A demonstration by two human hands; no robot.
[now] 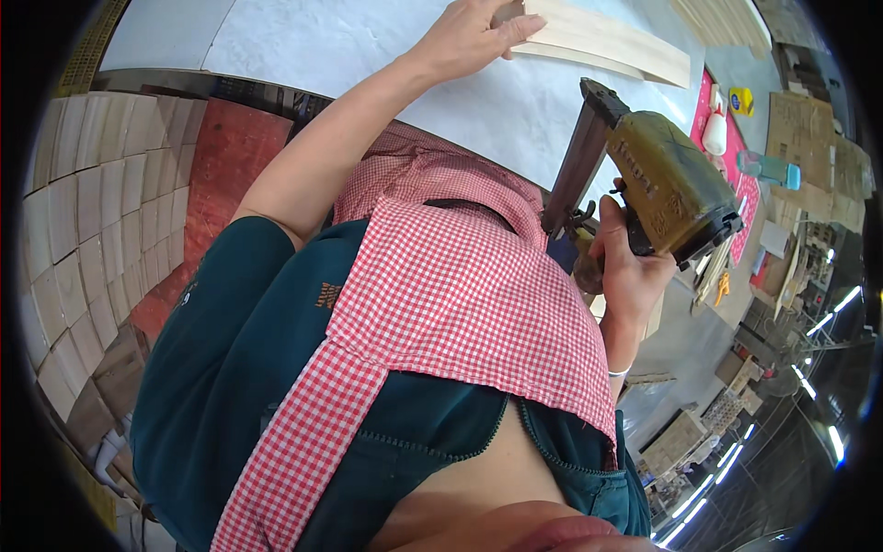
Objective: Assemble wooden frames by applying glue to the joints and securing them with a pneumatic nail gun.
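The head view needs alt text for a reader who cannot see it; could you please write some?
A person's right hand grips a mustard nail gun, while the left hand holds the end of a pale wooden piece at a white table. The person wears a checked apron; wooden blocks are stacked left.

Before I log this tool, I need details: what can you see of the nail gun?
The nail gun has a worn, brownish-yellow, metal-looking body with raised markings, dark ends and a long dark magazine. The right hand grips it, holding it tilted beside the checked apron, near the white tabletop.
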